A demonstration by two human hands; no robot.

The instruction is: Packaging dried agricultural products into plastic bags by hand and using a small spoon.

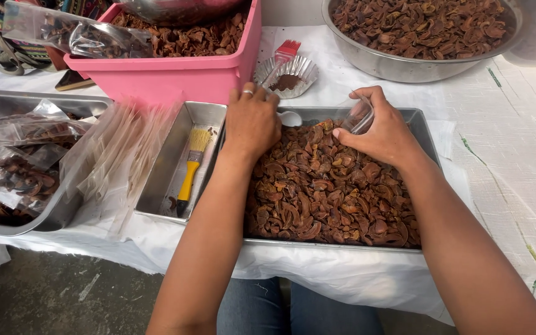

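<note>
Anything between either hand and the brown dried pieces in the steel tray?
Nothing visible. The left hand rests at the far edge of the steel tray, right over the brown dried pieces. The right hand holds a clear plastic bag directly above the pile, with no object in between.

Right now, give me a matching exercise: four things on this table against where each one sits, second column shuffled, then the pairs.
Things:
1. yellow-handled brush
2. pink tub
3. fluted foil cup
4. clear plastic bag

Places:
A. held in the right hand over the tray of brown shells
B. behind that tray, by the red brush
C. lying in the narrow steel tray
D. at the back left, filled with brown shells

Pairs: 1-C, 2-D, 3-B, 4-A
</note>
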